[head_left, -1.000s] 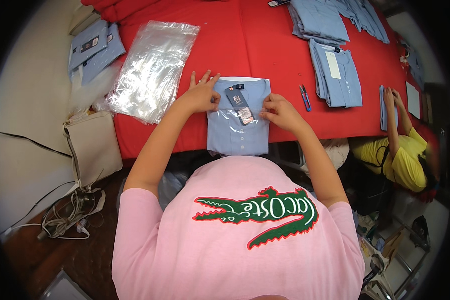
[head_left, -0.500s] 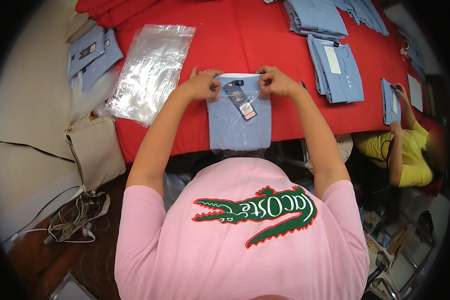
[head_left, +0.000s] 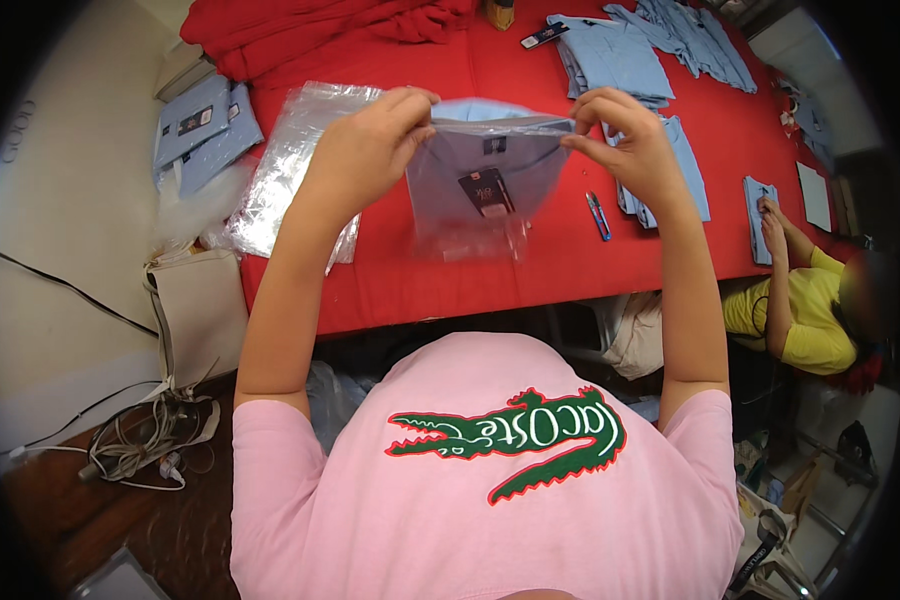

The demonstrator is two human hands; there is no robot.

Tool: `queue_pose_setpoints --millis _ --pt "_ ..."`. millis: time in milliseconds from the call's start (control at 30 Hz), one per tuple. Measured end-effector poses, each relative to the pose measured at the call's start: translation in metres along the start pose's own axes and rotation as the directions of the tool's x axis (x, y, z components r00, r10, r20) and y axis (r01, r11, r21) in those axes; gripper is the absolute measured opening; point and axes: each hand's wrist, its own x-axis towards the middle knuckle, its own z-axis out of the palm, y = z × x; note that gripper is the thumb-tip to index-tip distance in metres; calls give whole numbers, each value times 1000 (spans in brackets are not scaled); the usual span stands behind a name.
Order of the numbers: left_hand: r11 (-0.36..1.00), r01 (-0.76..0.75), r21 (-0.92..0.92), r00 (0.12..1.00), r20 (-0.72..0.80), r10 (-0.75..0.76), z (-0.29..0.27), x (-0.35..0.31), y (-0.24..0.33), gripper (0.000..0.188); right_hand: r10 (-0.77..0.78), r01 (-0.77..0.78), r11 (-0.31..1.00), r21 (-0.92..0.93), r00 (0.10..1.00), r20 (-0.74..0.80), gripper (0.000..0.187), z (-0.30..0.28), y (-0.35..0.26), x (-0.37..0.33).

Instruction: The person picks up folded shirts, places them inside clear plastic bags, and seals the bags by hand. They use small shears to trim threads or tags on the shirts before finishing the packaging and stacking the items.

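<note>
A folded light-blue shirt [head_left: 440, 185] with a dark hang tag hangs inside a clear plastic bag [head_left: 470, 243], held up above the table. My left hand [head_left: 375, 135] pinches the bag's upper left corner. At the upper right corner, my right hand [head_left: 625, 135] grips the bag's edge between thumb and fingers. The bag's top edge is stretched between the two hands, and its lower end is blurred by motion. Beside my left hand lies a stack of flat clear bags [head_left: 290, 170] on the red cloth.
Bagged blue shirts [head_left: 195, 120] lie at the far left. More folded shirts [head_left: 615, 60] are at the back right, with blue-handled thread snips [head_left: 598, 217] nearer. A co-worker in yellow [head_left: 810, 310] handles a folded shirt at the right. Red fabric [head_left: 320, 35] is bunched at the back.
Both hands have risen, lifting the bagged shirt off the table, and its top is now tilted up. At the right, the co-worker's hands have moved closer together on their shirt.
</note>
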Motion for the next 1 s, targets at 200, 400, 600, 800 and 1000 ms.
queue_pose_setpoints --millis 200,400,600,800,1000 --pt "932 -236 276 920 -246 306 0 -31 25 13 -177 150 979 -139 960 -215 19 7 -22 -42" --pt "984 -169 55 977 142 160 117 -149 -17 15 -8 8 961 -276 1000 -2 15 122 42 -170" --pt "995 64 -79 965 260 -41 166 -178 -12 22 159 -150 967 -206 987 26 27 168 18 -240" --pt "995 -101 -3 982 163 101 226 -128 -9 58 79 -56 964 -259 994 79 48 216 0 -216" --pt "986 -162 44 955 258 145 239 -103 -17 73 91 -32 944 -327 982 166 54 230 12 -235"
